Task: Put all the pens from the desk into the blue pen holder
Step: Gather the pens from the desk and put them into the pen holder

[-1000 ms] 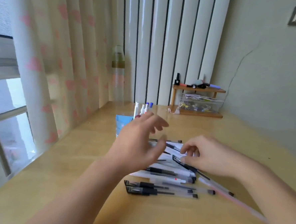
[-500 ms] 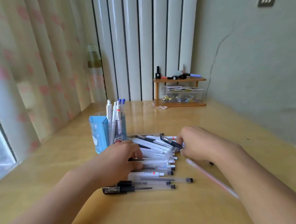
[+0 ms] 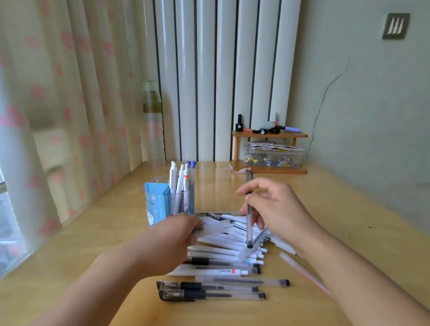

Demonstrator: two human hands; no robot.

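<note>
A blue pen holder (image 3: 156, 204) stands left of centre on the wooden desk, with several white pens (image 3: 181, 183) upright in it. In front of it lies a heap of white and clear pens (image 3: 224, 261). My right hand (image 3: 274, 211) is raised above the heap and holds a clear black-capped pen (image 3: 248, 220) nearly upright. My left hand (image 3: 176, 236) rests low on the left side of the heap, just in front of the holder, with its fingers on the white pens; whether it grips one is hidden.
A pale pink pen (image 3: 305, 273) lies apart, partly under my right forearm. At the back stands a small wooden shelf (image 3: 270, 151) with a clear box of clips. A tall bottle (image 3: 152, 123) is by the curtain. The wall runs along the right.
My right hand has lifted a clear pen off the heap and turned it upright. My left hand has slid forward on the heap toward the holder.
</note>
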